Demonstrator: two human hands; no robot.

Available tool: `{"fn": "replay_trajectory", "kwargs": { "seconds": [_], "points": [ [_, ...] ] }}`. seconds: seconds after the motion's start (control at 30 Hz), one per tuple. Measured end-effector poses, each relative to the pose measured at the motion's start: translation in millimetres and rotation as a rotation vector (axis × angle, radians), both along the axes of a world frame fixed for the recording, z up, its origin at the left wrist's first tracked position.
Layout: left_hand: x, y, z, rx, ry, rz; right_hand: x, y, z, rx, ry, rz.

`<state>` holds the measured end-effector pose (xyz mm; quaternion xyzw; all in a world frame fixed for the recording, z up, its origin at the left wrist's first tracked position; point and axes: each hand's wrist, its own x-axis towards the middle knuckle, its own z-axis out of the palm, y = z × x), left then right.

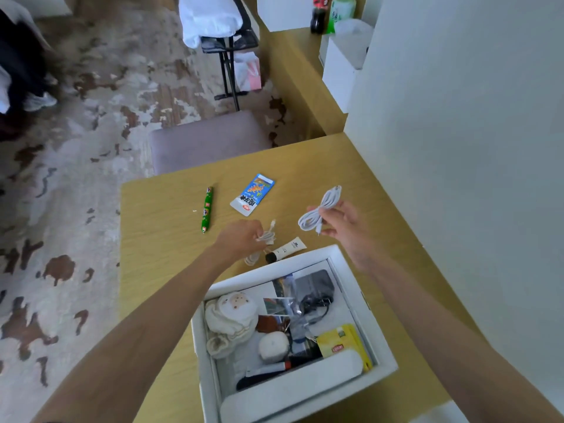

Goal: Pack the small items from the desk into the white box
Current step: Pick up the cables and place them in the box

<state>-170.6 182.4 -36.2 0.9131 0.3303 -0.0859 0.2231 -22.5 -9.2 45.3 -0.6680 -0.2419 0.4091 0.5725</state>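
The white box (338, 257) stands open at the desk's near edge, holding several items: a cream plush toy, a yellow tea box, dark cables and a pouch. My right hand (341, 222) is raised above the desk, shut on a coiled white cable (320, 210). My left hand (241, 238) pinches a second, smaller white cable (267, 236) just beyond the box's far rim. A white tube with a black cap (287, 248) lies beside that cable. Farther out lie a blue snack packet (252, 194) and a green wrapped stick (207, 209).
The wooden desk (158, 227) meets a white wall (473, 148) on the right. A grey padded stool (207, 141) stands beyond the desk's far edge. Patterned carpet covers the floor to the left. Bottles (332, 10) and a white container sit on a farther counter.
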Motion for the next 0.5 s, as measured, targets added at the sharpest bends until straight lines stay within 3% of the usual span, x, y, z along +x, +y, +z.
{"fn": "replay_trajectory", "kwargs": {
  "seconds": [0.17, 0.37, 0.5],
  "points": [
    [-20.2, -7.7, 38.9, -0.238, -0.428, 0.427, 1.0, -6.5, 2.7, -0.026, -0.002, 0.071],
    [-53.5, -47.6, 86.7, -0.437, -0.729, 0.671, -10.6, 0.9, 17.5, 0.064, -0.027, 0.223],
    [-86.5, -94.1, 96.7, -0.667, -0.849, 0.796, -27.5, -9.0, 20.2, 0.137, -0.249, 0.394]
  ]
}}
